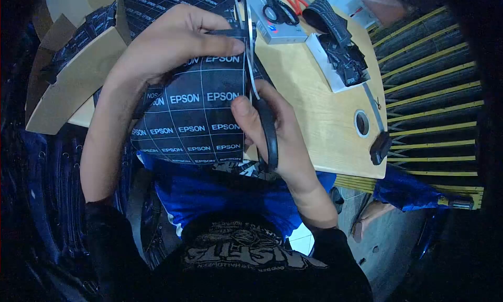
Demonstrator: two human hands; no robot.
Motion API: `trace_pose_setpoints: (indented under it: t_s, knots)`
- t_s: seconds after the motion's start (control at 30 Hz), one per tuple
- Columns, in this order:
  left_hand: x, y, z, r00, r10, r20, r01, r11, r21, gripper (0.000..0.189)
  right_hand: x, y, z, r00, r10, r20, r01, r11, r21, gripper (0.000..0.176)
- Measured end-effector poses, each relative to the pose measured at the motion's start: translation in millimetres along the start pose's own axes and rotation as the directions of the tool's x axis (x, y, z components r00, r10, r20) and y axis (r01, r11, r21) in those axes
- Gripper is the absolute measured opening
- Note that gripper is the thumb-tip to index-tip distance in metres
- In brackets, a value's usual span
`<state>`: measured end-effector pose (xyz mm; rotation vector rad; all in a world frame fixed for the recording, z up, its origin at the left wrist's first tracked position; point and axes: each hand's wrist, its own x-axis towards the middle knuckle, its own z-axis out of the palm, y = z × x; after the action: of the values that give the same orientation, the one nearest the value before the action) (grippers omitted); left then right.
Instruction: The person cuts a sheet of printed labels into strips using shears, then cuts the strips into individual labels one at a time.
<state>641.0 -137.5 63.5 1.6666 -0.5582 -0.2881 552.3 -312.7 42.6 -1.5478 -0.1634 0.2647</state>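
Note:
A black sheet [183, 113] printed with rows of white EPSON labels hangs in front of my chest. My left hand [194, 40] grips its upper part, thumb on the printed face near the right edge. In my right hand [275, 123] is a pair of scissors [269, 129] with black handles, its long blades pointing up along the sheet's right edge. The blades are apart at the top, with the sheet's edge beside them. My right thumb lies near the sheet's right edge. The fingers of my left hand behind the sheet are hidden.
On the wooden table [309, 123] are a light box [280, 32] with black-handled scissors [277, 8] on it, an orange-handled tool [295, 2], and a white tray [322, 66] of black label pieces. An open cardboard box [78, 87] stands left. Slatted yellow-edged structure lies right.

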Motion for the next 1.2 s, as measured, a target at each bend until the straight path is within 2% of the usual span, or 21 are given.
trace_pose_setpoints:
  t_s: [0.2,0.27,0.3,0.47,0.57,0.63,0.7,0.8,0.93,1.13,1.2]
  knots:
    - [0.2,-2.6,-1.9,0.999,0.012,0.042,-0.013,1.000,0.015,0.015,2.2,3.5,-1.1,0.999,0.040,0.010,-0.040,0.999,0.022,0.037]
    - [0.8,-5.6,-1.7,0.999,0.036,0.038,-0.037,0.999,0.015,0.015,5.1,12.1,-0.7,0.995,-0.091,-0.028,0.089,0.994,-0.067,0.039]
    - [0.8,-6.1,-1.4,0.998,0.057,0.027,-0.057,0.998,0.029,0.015,5.1,10.5,-1.2,0.996,-0.090,-0.029,0.088,0.994,-0.066,0.039]
    - [0.7,-4.1,-4.9,0.997,0.057,0.057,-0.056,0.998,-0.007,0.014,4.2,0.9,-1.5,1.000,-0.017,0.007,0.017,0.999,-0.030,0.040]
    - [1.5,-4.2,-5.6,0.998,0.039,0.057,-0.040,0.999,0.020,0.014,5.5,3.5,-1.5,0.999,-0.035,0.005,0.035,0.999,-0.015,0.039]
    - [1.7,-3.1,-5.2,0.998,-0.002,0.068,0.004,1.000,-0.024,0.014,6.0,3.3,-2.0,1.000,-0.010,0.018,0.010,0.999,0.035,0.039]
    - [2.8,-1.8,-5.0,0.998,0.009,0.065,-0.009,1.000,-0.004,0.013,7.3,1.4,-2.9,1.000,-0.007,0.005,0.008,1.000,-0.026,0.039]
    - [4.5,-4.4,-4.7,0.998,0.031,0.059,-0.032,0.999,0.003,0.013,8.2,1.2,-0.8,1.000,-0.015,-0.003,0.015,0.999,0.028,0.038]
    - [4.5,-3.9,-4.7,0.996,0.045,0.072,-0.046,0.999,0.019,0.013,9.0,1.5,-4.2,1.000,-0.028,0.003,0.028,1.000,0.006,0.035]
    - [3.5,-3.8,-2.9,0.997,-0.033,0.068,0.035,0.999,-0.024,0.012,8.2,-1.9,-6.4,0.995,0.084,0.050,-0.089,0.992,0.087,0.034]
    - [3.6,-0.8,-7.4,0.996,-0.027,0.082,0.029,0.999,-0.018,0.012,9.2,2.4,-4.8,1.000,-0.020,0.012,0.019,0.994,0.105,0.035]
